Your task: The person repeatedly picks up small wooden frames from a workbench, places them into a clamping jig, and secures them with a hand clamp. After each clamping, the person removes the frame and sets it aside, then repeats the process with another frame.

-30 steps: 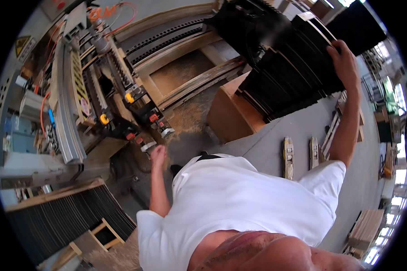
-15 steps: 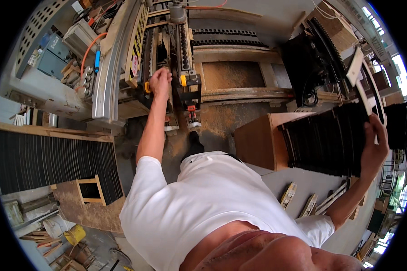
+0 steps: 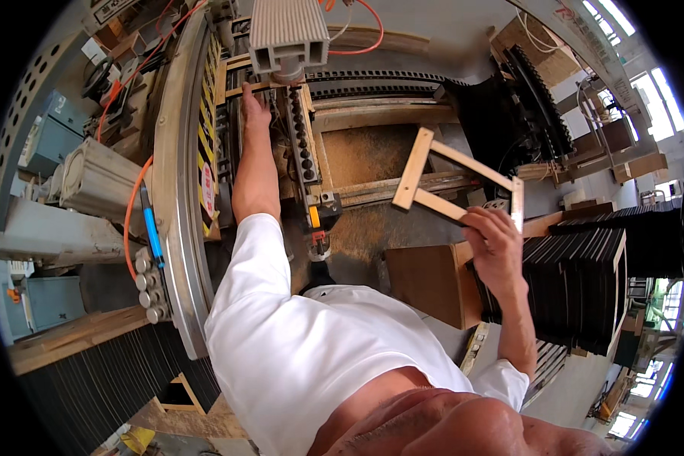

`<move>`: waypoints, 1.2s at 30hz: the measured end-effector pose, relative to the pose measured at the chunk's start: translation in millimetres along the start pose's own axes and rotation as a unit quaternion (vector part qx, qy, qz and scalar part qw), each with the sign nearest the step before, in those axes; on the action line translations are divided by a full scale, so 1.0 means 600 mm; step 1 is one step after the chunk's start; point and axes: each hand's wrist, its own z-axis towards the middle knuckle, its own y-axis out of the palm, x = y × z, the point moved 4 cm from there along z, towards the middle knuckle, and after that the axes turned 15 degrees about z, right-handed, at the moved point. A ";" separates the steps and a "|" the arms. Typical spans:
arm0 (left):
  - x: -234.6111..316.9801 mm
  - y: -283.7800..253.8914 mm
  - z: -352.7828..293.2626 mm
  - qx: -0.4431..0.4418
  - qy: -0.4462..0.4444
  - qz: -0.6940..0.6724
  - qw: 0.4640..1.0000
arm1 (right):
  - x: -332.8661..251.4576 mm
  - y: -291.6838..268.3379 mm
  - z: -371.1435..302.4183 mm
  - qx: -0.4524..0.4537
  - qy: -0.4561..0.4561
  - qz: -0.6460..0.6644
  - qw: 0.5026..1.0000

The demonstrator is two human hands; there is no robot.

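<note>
My right hand (image 3: 494,237) is closed on one bar of a small pale wooden frame (image 3: 416,169), holding it up and tilted in front of the stacks. My left hand (image 3: 255,110) reaches far into the woodworking machine, beside a wooden strip (image 3: 237,93) lying across the rails. Its fingers are mostly hidden, so I cannot tell whether they grip that strip. Just right of this hand, a ribbed grey machine head (image 3: 287,29) hangs over a bar with a row of round black knobs (image 3: 300,137).
A black stack of frames (image 3: 570,281) stands right, beside a brown board box (image 3: 425,281). Another dark row (image 3: 106,387) lies lower left. A metal rail (image 3: 176,251) and orange hose (image 3: 135,205) run along my left. Sawdust (image 3: 372,156) covers the machine bed.
My right hand has brought the wooden frame from the stack at the far right toward the middle. My left hand has reached farther into the machine, and my body has leaned forward.
</note>
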 end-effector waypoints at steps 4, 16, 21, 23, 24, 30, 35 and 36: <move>-0.020 0.014 0.029 0.010 -0.024 -0.096 0.995 | 0.039 0.088 0.045 -0.033 0.009 0.040 0.999; -0.117 -0.128 -0.431 -0.076 -0.050 -0.031 0.995 | 0.057 0.403 0.276 -0.092 -0.202 0.155 0.963; -0.118 -0.205 -0.673 -0.011 -0.061 -0.028 0.998 | 0.023 0.573 0.348 -0.081 -0.307 0.184 0.930; -0.126 -0.221 -0.738 0.016 -0.062 -0.025 0.998 | 0.031 0.627 0.368 -0.088 -0.302 0.152 0.937; -0.128 -0.226 -0.760 0.029 -0.060 -0.030 0.997 | 0.042 0.646 0.378 -0.067 -0.312 0.141 0.937; -0.179 -0.257 -0.867 0.119 -0.050 -0.109 0.986 | 0.030 0.682 0.443 -0.121 -0.321 0.018 0.939; -0.224 -0.299 -0.888 0.179 -0.040 -0.144 0.972 | 0.040 0.718 0.524 -0.150 -0.348 -0.091 0.921; -0.233 -0.311 -0.890 0.192 -0.038 -0.152 0.969 | 0.044 0.725 0.540 -0.152 -0.342 -0.086 0.923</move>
